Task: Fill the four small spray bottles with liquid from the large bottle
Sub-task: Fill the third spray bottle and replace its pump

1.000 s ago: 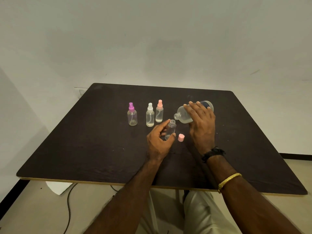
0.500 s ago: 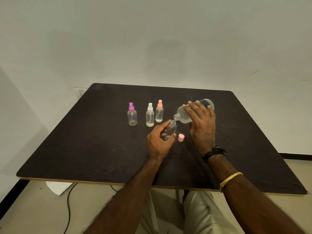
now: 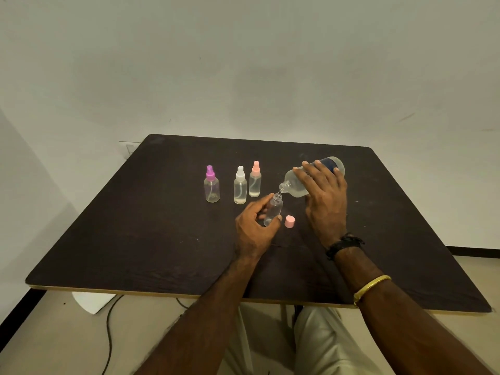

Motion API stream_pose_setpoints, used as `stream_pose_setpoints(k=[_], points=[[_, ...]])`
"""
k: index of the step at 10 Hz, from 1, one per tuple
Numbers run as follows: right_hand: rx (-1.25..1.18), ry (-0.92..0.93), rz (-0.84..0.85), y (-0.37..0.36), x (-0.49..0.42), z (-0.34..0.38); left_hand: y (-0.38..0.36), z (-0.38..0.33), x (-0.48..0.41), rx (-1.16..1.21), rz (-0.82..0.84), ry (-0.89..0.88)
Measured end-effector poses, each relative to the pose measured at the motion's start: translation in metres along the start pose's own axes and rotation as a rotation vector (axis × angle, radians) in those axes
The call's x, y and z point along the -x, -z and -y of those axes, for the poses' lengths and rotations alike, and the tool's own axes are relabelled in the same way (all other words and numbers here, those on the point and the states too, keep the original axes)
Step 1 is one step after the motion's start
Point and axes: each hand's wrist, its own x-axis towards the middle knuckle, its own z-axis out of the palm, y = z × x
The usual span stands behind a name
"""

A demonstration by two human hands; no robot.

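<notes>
My left hand [image 3: 253, 230] grips an uncapped clear small spray bottle [image 3: 273, 211] standing on the dark table [image 3: 135, 234]. My right hand [image 3: 323, 198] holds the large frosted bottle [image 3: 296, 182] tipped down to the left, its open mouth just above the small bottle's neck. A thin stream runs between them. The small bottle's pink cap [image 3: 289, 221] lies on the table between my hands. Three capped spray bottles stand behind: purple-capped [image 3: 211, 185], white-capped [image 3: 240, 186] and pink-capped [image 3: 255, 180].
The table's front edge [image 3: 189, 295] runs close to my lap. A wall stands behind the table. A cable [image 3: 109, 328] and a white sheet [image 3: 92, 301] lie on the floor at the lower left.
The large bottle has tipped further, bringing its mouth down over the small bottle's neck. My left hand has kept the small bottle in place.
</notes>
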Motion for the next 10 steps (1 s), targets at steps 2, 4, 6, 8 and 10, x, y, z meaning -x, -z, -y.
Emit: stream_pose_setpoints(k=[2, 4, 6, 8, 10], points=[[0.015, 0.004, -0.006, -0.0010, -0.0014, -0.0027, 0.0011, -0.0007, 0.0003, 0.008, -0.005, -0.003], [0.013, 0.006, -0.011, -0.0011, -0.0028, -0.0040, 0.0013, -0.0025, 0.0001, 0.009, -0.019, -0.015], [0.031, 0.017, -0.015, -0.0010, -0.0031, -0.0046, 0.0014, -0.0023, 0.0000, 0.016, -0.015, -0.017], [0.035, 0.018, -0.020, 0.0004, -0.0035, -0.0037, 0.0020, -0.0018, 0.0004, 0.018, -0.010, -0.008], [0.038, 0.021, -0.019, 0.0011, -0.0042, -0.0033, 0.0014, -0.0011, 0.0007, 0.026, -0.009, -0.004]])
